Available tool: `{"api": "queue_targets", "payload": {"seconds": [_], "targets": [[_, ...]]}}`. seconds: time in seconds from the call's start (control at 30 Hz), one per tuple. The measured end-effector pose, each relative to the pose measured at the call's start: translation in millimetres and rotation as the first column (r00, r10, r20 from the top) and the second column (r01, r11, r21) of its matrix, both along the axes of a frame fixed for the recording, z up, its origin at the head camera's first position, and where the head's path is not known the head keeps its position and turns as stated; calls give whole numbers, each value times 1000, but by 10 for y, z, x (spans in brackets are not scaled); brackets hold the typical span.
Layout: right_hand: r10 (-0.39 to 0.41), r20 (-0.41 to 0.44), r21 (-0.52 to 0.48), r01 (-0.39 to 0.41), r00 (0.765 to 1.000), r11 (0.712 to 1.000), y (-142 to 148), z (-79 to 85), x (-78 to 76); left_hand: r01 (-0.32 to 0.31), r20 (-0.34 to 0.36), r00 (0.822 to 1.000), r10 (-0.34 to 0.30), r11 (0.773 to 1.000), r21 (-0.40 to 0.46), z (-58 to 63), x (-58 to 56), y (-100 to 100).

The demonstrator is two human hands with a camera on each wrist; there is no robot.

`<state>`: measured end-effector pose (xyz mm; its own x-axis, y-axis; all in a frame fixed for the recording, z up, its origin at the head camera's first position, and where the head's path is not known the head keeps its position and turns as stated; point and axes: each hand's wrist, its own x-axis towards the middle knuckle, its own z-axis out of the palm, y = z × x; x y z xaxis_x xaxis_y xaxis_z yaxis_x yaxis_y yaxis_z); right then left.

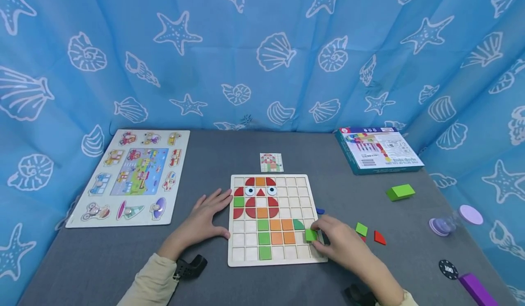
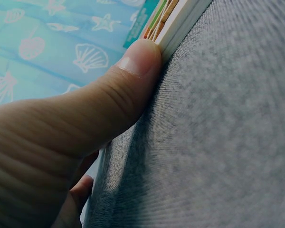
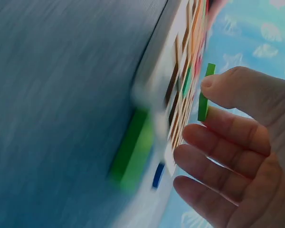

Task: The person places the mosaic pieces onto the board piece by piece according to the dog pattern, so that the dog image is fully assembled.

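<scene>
A white gridded board (image 1: pixel 295 253) lies on the table, filled partly with red, orange and green tiles and round eye pieces. My right hand (image 1: pixel 342 242) pinches a green square tile (image 1: pixel 311 235) between thumb and index finger over the board's right side. In the right wrist view the tile (image 3: pixel 203 107) stands on edge in the pinch, the other fingers loosely bent. My left hand (image 1: pixel 201 224) rests at the board's left edge, fingers spread, its thumb (image 2: pixel 140 59) pressing the rim. Just beyond the board lies a small pattern card (image 1: pixel 271 163).
A picture puzzle board (image 1: pixel 174 215) lies at left and a flat box (image 1: pixel 381 153) at back right. Right of the board are a green block (image 1: pixel 400 192), a loose green tile (image 1: pixel 361 229), a red piece (image 1: pixel 379 237), a black disc (image 1: pixel 448 269) and a purple block (image 1: pixel 477 290).
</scene>
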<state>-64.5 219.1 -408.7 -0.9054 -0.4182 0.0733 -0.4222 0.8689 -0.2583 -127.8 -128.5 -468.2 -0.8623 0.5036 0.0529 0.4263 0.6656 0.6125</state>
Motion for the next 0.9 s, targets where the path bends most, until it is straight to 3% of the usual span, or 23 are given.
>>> {"api": "queue_targets", "payload": {"seconds": [0.13, 0.33, 0.73, 0.9], "targets": [[35, 11, 39, -35, 999, 999, -131, 24, 7, -5, 8, 1000, 5, 1000, -12, 4, 2, 3], [22, 30, 94, -25, 999, 995, -217, 10, -7, -6, 16, 1000, 6, 1000, -23, 13, 6, 13], [3, 63, 87, -8, 998, 996, -187, 46, 14, -20, 15, 1000, 21, 1000, -21, 26, 11, 15], [-100, 70, 75, 94, 993, 993, 40, 116, 92, -14, 5, 1000, 14, 1000, -20, 24, 8, 21]]}}
